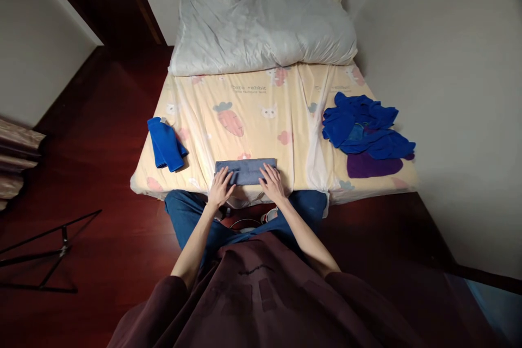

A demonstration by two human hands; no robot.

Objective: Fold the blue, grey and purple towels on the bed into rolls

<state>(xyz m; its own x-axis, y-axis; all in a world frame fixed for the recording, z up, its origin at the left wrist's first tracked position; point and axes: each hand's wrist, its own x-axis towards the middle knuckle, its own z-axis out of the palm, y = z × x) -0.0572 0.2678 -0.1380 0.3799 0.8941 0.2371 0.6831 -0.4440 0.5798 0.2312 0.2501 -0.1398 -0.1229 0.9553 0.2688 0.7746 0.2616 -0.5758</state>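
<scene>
A grey-blue cloth (246,170), folded into a long flat strip, lies near the front edge of the bed. My left hand (221,187) rests on its left end with the fingers stretched out. On the right end lies my right hand (272,181), fingers spread and flat. Neither hand grips the cloth; both press on it from above. To the left sits a folded bright blue cloth (166,144). Over on the right is a crumpled heap of blue cloths (367,125), with a purple cloth (373,167) partly under it.
A patterned yellow sheet (261,130) covers the bed. Along the headboard lies a folded pale quilt (265,27). Black tripod legs (61,253) stand on the red floor at left, and a wall (440,92) borders the right side.
</scene>
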